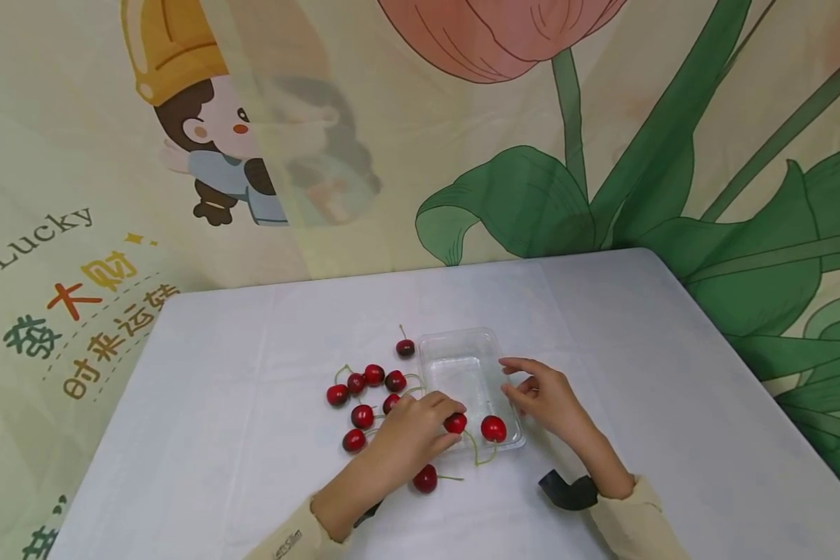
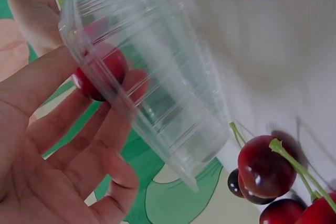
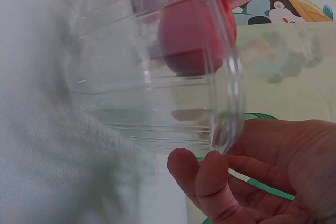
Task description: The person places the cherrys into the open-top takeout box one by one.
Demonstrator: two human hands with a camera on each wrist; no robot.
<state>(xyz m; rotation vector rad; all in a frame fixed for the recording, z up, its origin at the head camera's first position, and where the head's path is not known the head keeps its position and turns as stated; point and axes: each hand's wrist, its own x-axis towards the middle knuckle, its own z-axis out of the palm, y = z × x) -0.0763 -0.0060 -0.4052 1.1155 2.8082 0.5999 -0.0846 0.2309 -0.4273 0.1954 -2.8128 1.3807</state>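
Note:
My left hand [image 1: 411, 432] is over the near left part of a clear plastic box [image 1: 462, 342], its fingers curled about a dark red cherry [image 1: 455, 422]. Through the plastic wall in the left wrist view, that cherry [image 2: 102, 72] shows between thumb and fingers. A second cherry [image 1: 493, 428] lies in the box's near right corner, its green stem hanging over the front rim. At the right rim, my right hand [image 1: 549, 397] has loosely bent, parted fingers. Its fingertips [image 3: 184, 161] are right at the box's corner in the right wrist view.
Several loose cherries [image 1: 362, 417] with stems lie left of the box on the white tabletop [image 1: 252, 350]. One cherry [image 1: 405, 348] sits by the far left corner, another cherry [image 1: 425, 478] in front. A printed cloth [image 1: 364, 257] hangs behind the table.

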